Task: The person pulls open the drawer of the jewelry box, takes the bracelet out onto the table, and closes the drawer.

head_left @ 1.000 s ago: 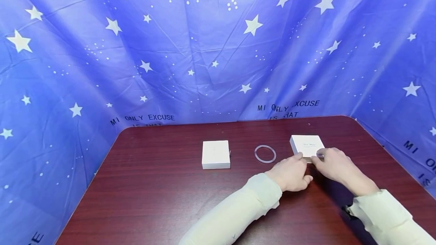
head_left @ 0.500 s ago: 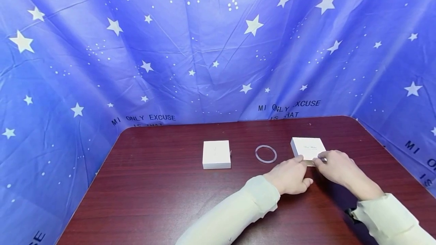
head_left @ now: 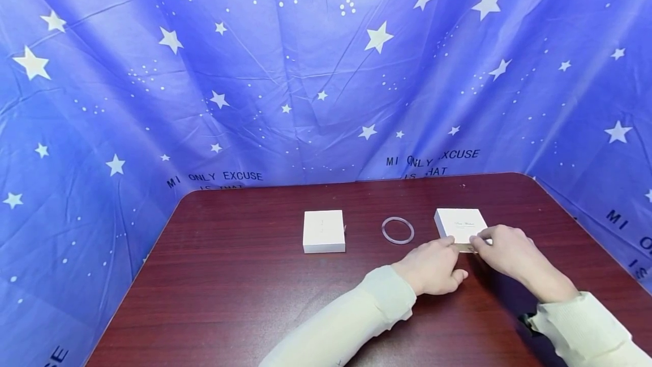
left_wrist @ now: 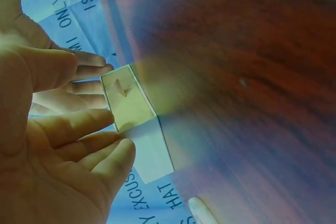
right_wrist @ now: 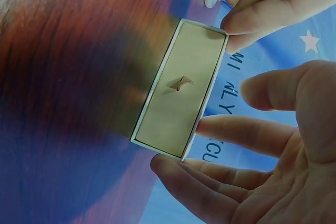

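Note:
A flat white box with small print on its lid sits at the table's right side. Its near face is beige inside a white edge, with a small tab sticking out at the middle. My left hand touches the box's near left corner with extended fingertips, its thumb held apart. At the near right corner, my right hand has fingertips against the top edge and the side. That hand's thumb stands clear of the box in the right wrist view.
A pale purple bangle lies flat left of the box. Further left is a second white box with a small tab at its right side. Behind the dark red wooden table hangs a blue star-printed curtain.
The right-hand box has slid a little toward me, and both hands have come back slightly along with it. The bangle and the other box stay where they were.

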Tool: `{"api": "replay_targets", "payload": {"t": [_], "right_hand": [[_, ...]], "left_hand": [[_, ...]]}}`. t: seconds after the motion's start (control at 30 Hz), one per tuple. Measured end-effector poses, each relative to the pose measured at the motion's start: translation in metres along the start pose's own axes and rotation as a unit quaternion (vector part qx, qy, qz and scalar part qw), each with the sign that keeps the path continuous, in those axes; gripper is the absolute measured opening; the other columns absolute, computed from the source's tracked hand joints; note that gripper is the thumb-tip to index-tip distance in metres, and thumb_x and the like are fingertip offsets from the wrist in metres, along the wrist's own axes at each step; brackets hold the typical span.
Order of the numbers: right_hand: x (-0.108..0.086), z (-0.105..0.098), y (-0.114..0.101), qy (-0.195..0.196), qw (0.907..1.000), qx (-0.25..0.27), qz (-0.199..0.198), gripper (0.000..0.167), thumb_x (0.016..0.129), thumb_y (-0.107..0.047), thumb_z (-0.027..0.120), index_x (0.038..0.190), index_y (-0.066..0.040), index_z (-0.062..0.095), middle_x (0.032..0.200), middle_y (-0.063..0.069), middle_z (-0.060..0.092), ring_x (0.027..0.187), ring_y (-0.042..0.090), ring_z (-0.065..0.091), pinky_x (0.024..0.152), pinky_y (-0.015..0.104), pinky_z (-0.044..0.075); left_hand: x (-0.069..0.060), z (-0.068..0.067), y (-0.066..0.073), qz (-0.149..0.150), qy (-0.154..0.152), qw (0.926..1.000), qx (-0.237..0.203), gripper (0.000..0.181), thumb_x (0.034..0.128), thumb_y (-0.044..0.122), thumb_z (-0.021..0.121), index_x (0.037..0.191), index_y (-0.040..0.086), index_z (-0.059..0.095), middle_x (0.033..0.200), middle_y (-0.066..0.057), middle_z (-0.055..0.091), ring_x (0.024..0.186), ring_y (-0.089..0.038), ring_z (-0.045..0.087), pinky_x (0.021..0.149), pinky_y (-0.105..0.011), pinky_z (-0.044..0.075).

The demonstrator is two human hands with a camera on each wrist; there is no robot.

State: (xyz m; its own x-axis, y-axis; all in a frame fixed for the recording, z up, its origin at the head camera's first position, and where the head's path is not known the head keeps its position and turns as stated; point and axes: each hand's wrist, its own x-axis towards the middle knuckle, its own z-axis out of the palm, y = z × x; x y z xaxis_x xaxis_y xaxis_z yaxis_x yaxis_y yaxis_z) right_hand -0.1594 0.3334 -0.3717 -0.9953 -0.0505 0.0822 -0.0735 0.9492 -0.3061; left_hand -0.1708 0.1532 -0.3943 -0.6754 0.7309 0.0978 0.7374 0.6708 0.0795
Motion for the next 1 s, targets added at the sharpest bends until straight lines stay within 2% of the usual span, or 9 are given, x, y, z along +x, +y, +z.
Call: {"api": "replay_targets", "payload": {"t": [0.17, 0.27, 0.5, 0.67, 0.83, 1.0], "right_hand": [[-0.001, -0.001, -0.001, 0.000, 1.0000, 0.000, 0.002, 0.028, 0.090, -0.024, 0.055, 0.090, -0.002, 0.072, 0.083, 0.019, 0.066, 0.073, 0.039, 0.059, 0.060, 0.057, 0.041], [-0.003, -0.001, -0.002, 0.000, 1.0000, 0.000, 0.002, 0.028, 0.091, -0.024, 0.055, 0.090, -0.002, 0.073, 0.085, 0.019, 0.067, 0.074, 0.040, 0.059, 0.060, 0.057, 0.042], [-0.004, -0.003, -0.002, -0.007, 0.9999, -0.002, 0.008, 0.029, 0.092, -0.026, 0.054, 0.088, -0.004, 0.073, 0.085, 0.018, 0.068, 0.076, 0.043, 0.060, 0.062, 0.056, 0.042], [-0.006, -0.004, -0.003, -0.006, 1.0000, -0.002, 0.002, 0.030, 0.093, -0.028, 0.053, 0.082, -0.008, 0.073, 0.079, 0.013, 0.068, 0.074, 0.042, 0.061, 0.061, 0.055, 0.042], [-0.007, -0.006, -0.004, -0.003, 1.0000, -0.007, 0.002, 0.032, 0.094, -0.029, 0.052, 0.073, -0.014, 0.071, 0.070, 0.006, 0.064, 0.066, 0.033, 0.059, 0.057, 0.051, 0.042], [-0.009, -0.007, -0.005, -0.009, 0.9999, -0.008, 0.005, 0.034, 0.095, -0.032, 0.051, 0.072, -0.015, 0.069, 0.065, 0.003, 0.059, 0.061, 0.027, 0.054, 0.054, 0.045, 0.039]], "left_hand": [[-0.003, 0.000, 0.000, 0.001, -0.003, 1.0000, -0.003, 0.024, 0.0895, 0.047, 0.059, 0.091, 0.024, 0.066, 0.132, 0.009, 0.051, 0.108, -0.004, 0.058, 0.086, -0.019, 0.047], [-0.005, 0.000, 0.000, 0.004, 0.000, 1.0000, -0.001, 0.024, 0.0892, 0.047, 0.059, 0.086, 0.024, 0.065, 0.130, 0.010, 0.052, 0.105, -0.004, 0.058, 0.085, -0.019, 0.047], [-0.009, -0.001, 0.002, 0.020, 0.014, 0.9997, 0.005, 0.024, 0.0881, 0.046, 0.062, 0.076, 0.025, 0.059, 0.100, 0.015, 0.053, 0.078, -0.002, 0.055, 0.069, -0.019, 0.048], [-0.013, 0.000, 0.004, 0.027, 0.015, 0.9995, 0.007, 0.024, 0.0874, 0.046, 0.062, 0.077, 0.025, 0.058, 0.094, 0.015, 0.051, 0.077, -0.001, 0.055, 0.067, -0.018, 0.048], [-0.017, 0.000, 0.006, 0.035, 0.017, 0.9991, 0.015, 0.025, 0.0874, 0.047, 0.062, 0.077, 0.025, 0.057, 0.091, 0.015, 0.048, 0.076, 0.000, 0.053, 0.067, -0.017, 0.048], [-0.020, 0.000, 0.006, 0.047, 0.020, 0.9984, 0.025, 0.025, 0.0878, 0.048, 0.061, 0.077, 0.025, 0.057, 0.090, 0.015, 0.048, 0.078, 0.000, 0.054, 0.069, -0.016, 0.047]]}}
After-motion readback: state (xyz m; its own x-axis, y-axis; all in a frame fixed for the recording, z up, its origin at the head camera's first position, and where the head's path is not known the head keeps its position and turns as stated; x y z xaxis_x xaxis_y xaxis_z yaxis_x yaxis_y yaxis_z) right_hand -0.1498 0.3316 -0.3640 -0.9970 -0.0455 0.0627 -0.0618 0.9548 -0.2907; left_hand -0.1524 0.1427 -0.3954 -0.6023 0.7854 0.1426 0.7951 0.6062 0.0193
